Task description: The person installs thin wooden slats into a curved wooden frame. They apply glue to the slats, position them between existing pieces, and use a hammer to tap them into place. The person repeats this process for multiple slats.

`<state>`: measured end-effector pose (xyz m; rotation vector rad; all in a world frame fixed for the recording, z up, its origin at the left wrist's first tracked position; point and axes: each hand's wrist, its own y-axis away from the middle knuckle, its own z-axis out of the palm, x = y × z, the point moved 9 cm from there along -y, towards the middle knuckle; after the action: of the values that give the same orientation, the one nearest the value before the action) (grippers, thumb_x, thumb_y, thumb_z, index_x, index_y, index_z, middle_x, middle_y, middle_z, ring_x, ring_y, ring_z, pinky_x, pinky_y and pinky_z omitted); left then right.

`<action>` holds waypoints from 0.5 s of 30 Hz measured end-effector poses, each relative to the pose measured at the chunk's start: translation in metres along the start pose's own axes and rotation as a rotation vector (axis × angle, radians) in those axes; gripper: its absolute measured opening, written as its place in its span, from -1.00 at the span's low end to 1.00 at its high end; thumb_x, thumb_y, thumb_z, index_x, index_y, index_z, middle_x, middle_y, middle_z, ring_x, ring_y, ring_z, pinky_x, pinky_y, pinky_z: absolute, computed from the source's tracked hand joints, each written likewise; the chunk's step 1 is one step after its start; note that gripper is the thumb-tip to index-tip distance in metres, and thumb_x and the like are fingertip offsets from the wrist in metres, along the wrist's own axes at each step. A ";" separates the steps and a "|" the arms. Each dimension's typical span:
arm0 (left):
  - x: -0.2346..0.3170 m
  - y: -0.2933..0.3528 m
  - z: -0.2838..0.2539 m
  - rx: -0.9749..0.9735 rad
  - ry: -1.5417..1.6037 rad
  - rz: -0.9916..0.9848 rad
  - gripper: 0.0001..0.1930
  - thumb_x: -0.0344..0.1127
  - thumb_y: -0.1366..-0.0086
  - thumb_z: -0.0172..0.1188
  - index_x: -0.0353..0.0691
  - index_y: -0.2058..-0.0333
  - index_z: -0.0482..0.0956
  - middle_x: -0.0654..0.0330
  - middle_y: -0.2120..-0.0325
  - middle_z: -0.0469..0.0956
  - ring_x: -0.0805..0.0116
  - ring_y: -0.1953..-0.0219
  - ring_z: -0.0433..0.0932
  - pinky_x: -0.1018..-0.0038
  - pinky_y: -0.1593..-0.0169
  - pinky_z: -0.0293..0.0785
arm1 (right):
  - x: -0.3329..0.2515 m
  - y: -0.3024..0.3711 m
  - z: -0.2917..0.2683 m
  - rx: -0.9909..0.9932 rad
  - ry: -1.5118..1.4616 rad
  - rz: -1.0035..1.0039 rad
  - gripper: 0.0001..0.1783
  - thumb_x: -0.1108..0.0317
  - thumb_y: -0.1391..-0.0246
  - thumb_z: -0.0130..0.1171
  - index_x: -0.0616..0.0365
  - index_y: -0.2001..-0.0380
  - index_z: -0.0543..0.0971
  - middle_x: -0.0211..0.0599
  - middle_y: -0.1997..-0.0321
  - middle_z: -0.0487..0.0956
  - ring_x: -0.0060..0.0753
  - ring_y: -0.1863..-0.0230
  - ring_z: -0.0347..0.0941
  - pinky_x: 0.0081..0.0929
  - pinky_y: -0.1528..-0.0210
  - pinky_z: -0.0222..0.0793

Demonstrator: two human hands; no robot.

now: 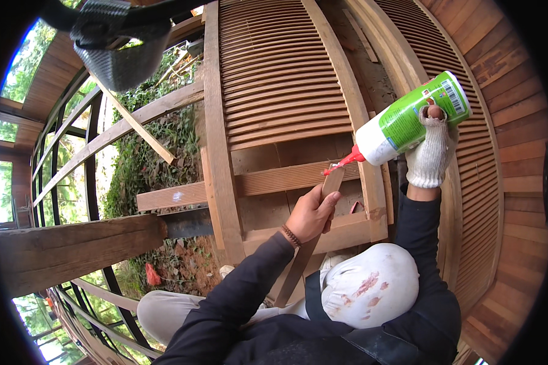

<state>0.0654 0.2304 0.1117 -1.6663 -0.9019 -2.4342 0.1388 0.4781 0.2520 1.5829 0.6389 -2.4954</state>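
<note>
My left hand (313, 214), bare with a beaded bracelet at the wrist, is closed around a narrow wooden slat (300, 266). The slat slants from my lap up to the bottle's tip. My right hand (432, 149), in a white knit glove with a bare thumb tip, grips a green and white glue bottle (397, 125). That bottle is tilted, its red nozzle (351, 157) pointing down and left onto the slat's upper end. A little white glue shows there. Beneath lies a wooden frame (218, 134) filled with louvre slats (280, 79) in its far part.
A ridged board (268, 182) lies across the frame and sticks out to the left. A thick beam (79, 249) runs in at the left. More slatted panels (475, 201) and plank boards (523, 121) stand at the right. Plants (146, 140) grow beyond the frame.
</note>
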 end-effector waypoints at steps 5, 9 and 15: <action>-0.002 0.000 -0.002 0.005 0.028 -0.007 -0.70 -0.12 -0.58 0.06 -0.25 0.25 0.40 0.32 0.61 0.42 0.56 0.69 0.40 0.53 0.61 0.38 | -0.001 0.000 0.002 -0.018 -0.021 0.008 -0.42 0.18 -0.03 0.55 0.13 -0.07 0.56 -0.43 0.05 0.66 -0.44 0.03 0.63 -0.38 -0.07 0.63; 0.000 0.001 -0.006 0.018 0.029 -0.011 -0.71 -0.13 -0.58 0.06 -0.25 0.25 0.40 0.32 0.60 0.42 0.56 0.69 0.39 0.53 0.62 0.37 | 0.000 0.000 -0.003 0.019 -0.068 0.000 -0.41 0.26 0.01 0.57 0.19 -0.06 0.57 -0.33 0.04 0.66 -0.46 0.07 0.62 -0.46 -0.02 0.58; -0.013 -0.009 -0.020 0.065 0.143 -0.011 -0.73 -0.14 -0.57 0.07 -0.19 0.27 0.40 0.30 0.60 0.42 0.53 0.70 0.41 0.53 0.63 0.39 | 0.009 -0.007 -0.032 0.079 0.171 0.007 -0.41 0.21 -0.01 0.56 0.21 -0.05 0.55 -0.35 0.06 0.64 -0.47 0.08 0.60 -0.48 0.00 0.55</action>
<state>0.0506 0.2242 0.0918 -1.4487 -0.9601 -2.4653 0.1598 0.4989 0.2346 1.8386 0.5601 -2.4260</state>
